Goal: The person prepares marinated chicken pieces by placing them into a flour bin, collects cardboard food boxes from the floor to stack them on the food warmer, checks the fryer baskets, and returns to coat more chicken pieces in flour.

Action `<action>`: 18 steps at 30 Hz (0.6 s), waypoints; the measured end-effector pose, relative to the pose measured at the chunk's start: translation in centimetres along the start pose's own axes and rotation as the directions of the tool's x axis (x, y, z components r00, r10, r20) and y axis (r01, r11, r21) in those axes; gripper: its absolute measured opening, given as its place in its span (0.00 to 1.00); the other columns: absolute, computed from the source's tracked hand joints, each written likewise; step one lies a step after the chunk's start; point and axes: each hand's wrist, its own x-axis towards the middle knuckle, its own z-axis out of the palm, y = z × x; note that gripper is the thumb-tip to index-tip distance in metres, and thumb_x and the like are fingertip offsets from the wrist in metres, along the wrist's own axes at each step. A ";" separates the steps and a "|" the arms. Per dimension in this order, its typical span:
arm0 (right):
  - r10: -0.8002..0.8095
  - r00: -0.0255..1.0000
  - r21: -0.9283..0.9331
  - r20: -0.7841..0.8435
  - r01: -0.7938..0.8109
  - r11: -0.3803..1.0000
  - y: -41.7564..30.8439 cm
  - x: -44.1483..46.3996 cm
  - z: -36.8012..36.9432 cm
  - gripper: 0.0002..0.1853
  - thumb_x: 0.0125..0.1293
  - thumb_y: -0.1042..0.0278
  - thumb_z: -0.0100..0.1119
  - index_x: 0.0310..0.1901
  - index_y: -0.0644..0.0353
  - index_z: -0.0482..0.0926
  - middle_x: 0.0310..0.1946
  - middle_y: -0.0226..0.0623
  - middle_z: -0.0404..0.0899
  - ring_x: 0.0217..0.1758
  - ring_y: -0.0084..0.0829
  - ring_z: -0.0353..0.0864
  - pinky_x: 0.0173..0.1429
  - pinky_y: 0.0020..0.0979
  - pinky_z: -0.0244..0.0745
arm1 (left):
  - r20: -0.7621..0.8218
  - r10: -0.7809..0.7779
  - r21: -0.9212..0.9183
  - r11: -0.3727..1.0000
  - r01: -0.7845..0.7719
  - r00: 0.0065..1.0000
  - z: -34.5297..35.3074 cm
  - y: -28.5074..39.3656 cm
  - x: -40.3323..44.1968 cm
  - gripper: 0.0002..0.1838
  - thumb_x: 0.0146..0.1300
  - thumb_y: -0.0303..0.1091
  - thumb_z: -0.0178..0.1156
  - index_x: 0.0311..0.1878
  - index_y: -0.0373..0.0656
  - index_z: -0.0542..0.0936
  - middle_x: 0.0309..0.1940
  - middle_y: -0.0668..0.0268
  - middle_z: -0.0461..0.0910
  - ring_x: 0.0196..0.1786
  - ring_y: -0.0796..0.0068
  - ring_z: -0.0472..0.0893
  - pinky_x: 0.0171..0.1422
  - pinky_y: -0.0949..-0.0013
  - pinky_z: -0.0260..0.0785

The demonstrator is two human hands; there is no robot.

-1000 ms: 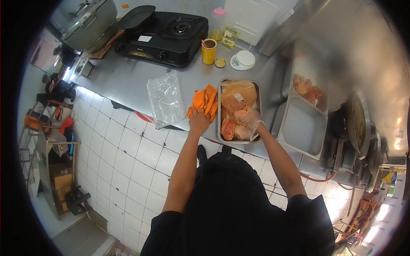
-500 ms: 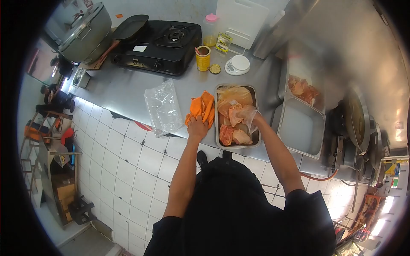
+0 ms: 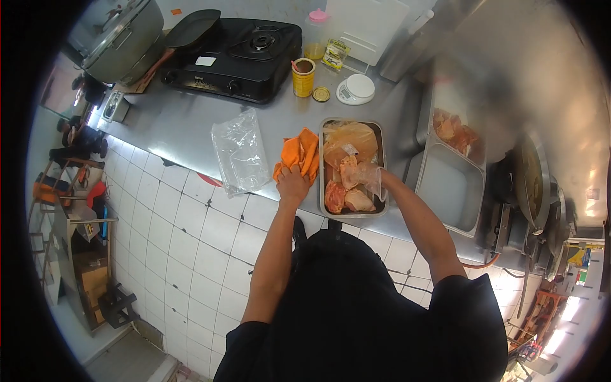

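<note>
An orange cloth (image 3: 300,151) lies bunched on the steel counter, and my left hand (image 3: 293,183) rests on its near edge, fingers over the fabric. To the right of it is a metal tray (image 3: 322,191) with raw meat pieces (image 3: 358,200) in its near half and a filled plastic bag with a label (image 3: 350,137) in its far half. Inside the tray, my right hand (image 3: 366,176), in a clear plastic glove, is closed on a piece of meat (image 3: 347,170). A flat clear plastic bag (image 3: 239,153) lies left of the cloth.
Behind are a black gas stove (image 3: 235,60), a yellow can (image 3: 303,79), its lid (image 3: 321,94) and a white scale (image 3: 356,90). Right of the tray stand a steel pan (image 3: 449,188) and another container holding meat (image 3: 456,132). A large pot (image 3: 127,48) is at the back left.
My gloved right hand has moved from the near meat pieces toward the middle of the tray and now holds one piece. My left hand has stayed on the orange cloth.
</note>
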 end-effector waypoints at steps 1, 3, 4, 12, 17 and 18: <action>-0.050 0.999 0.112 0.004 0.049 0.992 1.3 1.1 0.4 0.24 0.63 0.48 0.63 0.45 0.64 0.83 0.34 0.40 0.84 0.36 0.31 0.79 0.42 0.33 0.76 | -0.008 -0.002 -0.001 1.000 0.002 1.000 0.0 0.0 0.1 0.25 0.67 0.50 0.55 0.59 0.42 0.71 0.58 0.45 0.68 0.62 0.41 0.71 0.60 0.45 0.70; -0.199 0.980 0.092 -0.004 0.198 0.976 3.1 2.7 0.4 0.22 0.65 0.48 0.63 0.44 0.63 0.83 0.33 0.36 0.83 0.35 0.29 0.78 0.41 0.32 0.75 | -0.007 -0.002 -0.013 1.000 0.002 1.000 -0.1 0.0 0.2 0.25 0.66 0.50 0.56 0.58 0.42 0.72 0.58 0.45 0.68 0.61 0.41 0.71 0.60 0.44 0.70; -0.176 0.984 0.123 0.010 0.173 0.977 3.7 3.4 0.7 0.21 0.66 0.49 0.63 0.43 0.63 0.84 0.33 0.35 0.83 0.35 0.28 0.78 0.41 0.31 0.75 | -0.003 -0.003 -0.016 1.000 0.003 1.000 -0.1 0.0 0.1 0.24 0.66 0.49 0.57 0.57 0.42 0.72 0.57 0.45 0.68 0.61 0.40 0.71 0.59 0.44 0.71; -0.064 0.995 0.154 0.081 0.051 0.987 3.0 3.2 0.2 0.19 0.69 0.51 0.60 0.41 0.62 0.83 0.32 0.31 0.82 0.33 0.27 0.77 0.38 0.32 0.76 | -0.056 0.022 -0.008 1.000 -0.023 0.998 0.5 -0.3 0.3 0.24 0.65 0.49 0.59 0.54 0.41 0.72 0.55 0.44 0.69 0.59 0.39 0.73 0.56 0.43 0.72; 0.141 0.990 -0.123 0.028 -0.136 0.983 0.0 2.3 0.0 0.17 0.69 0.54 0.57 0.44 0.62 0.82 0.36 0.38 0.86 0.39 0.35 0.84 0.42 0.34 0.79 | -0.105 0.046 0.003 0.999 -0.045 0.993 0.7 -0.1 0.2 0.23 0.64 0.49 0.59 0.52 0.40 0.72 0.53 0.43 0.70 0.56 0.39 0.75 0.53 0.42 0.73; 0.149 0.989 -0.127 0.020 -0.146 0.981 -0.4 1.9 -0.1 0.17 0.69 0.54 0.57 0.44 0.62 0.82 0.36 0.39 0.86 0.39 0.35 0.84 0.42 0.35 0.79 | -0.112 0.051 0.017 0.999 -0.049 0.992 0.8 -0.2 0.3 0.22 0.64 0.48 0.59 0.51 0.40 0.73 0.53 0.43 0.70 0.55 0.38 0.75 0.52 0.42 0.74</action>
